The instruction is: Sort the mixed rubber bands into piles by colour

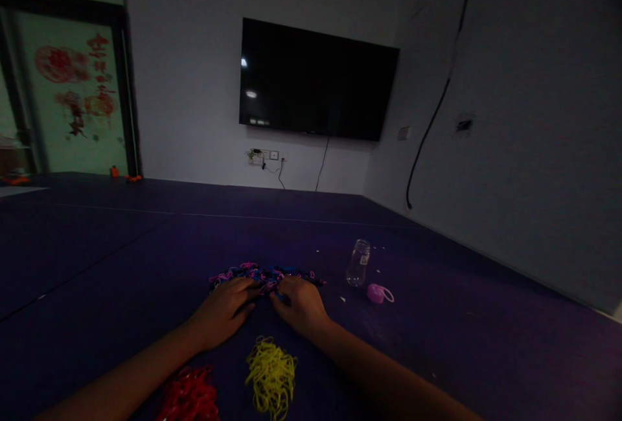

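Note:
A loose pile of pink, blue and dark elastic bands (250,270) lies on the purple surface in front of me. My left hand (224,312) rests at its near left side, fingers stretched out and a little apart, the tips touching the bands. At the near right side, my right hand (302,304) has its fingers curled down into the pile; what they pinch is hidden. Between my forearms is a heap of yellow elastic bands (272,375). Red elastic bands (190,395) are heaped beside my left forearm, partly cut off by the frame.
Right of the pile stands a clear, uncapped bottle (358,264). Its likely lid, a pink cap with a loop (376,293), lies beside it. Small white scraps (343,299) dot the purple surface (146,239). A television (315,81) hangs on the far wall; a black cable (432,123) runs down the right wall.

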### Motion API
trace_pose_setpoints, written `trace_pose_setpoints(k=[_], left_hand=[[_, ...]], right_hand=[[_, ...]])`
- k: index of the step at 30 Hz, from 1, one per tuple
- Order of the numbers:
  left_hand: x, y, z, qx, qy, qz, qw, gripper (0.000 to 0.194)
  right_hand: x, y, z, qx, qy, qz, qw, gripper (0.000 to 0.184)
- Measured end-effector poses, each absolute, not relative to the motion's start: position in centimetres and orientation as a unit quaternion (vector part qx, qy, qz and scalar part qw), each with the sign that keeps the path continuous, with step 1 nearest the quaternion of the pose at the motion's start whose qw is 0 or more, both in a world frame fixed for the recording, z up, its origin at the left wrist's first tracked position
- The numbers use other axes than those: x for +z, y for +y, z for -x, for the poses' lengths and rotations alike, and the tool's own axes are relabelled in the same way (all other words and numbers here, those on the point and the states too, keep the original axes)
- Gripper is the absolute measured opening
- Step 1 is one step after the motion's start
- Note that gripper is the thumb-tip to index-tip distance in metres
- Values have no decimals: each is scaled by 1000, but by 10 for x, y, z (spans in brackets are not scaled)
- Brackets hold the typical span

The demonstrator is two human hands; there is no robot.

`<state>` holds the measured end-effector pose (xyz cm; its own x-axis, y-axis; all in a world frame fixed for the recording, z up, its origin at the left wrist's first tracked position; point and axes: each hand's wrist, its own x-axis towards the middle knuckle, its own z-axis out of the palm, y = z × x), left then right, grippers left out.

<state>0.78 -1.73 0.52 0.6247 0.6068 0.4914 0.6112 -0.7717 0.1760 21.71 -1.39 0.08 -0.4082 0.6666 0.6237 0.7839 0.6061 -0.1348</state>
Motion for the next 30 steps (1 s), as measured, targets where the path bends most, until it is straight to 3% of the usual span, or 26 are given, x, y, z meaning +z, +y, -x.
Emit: trace_pose_setpoints(k=[30], left_hand=[[3,-15,-7,-275,-345,897,31,33]], right_hand=[[4,-15,-218,-81,-846,434,299,19]])
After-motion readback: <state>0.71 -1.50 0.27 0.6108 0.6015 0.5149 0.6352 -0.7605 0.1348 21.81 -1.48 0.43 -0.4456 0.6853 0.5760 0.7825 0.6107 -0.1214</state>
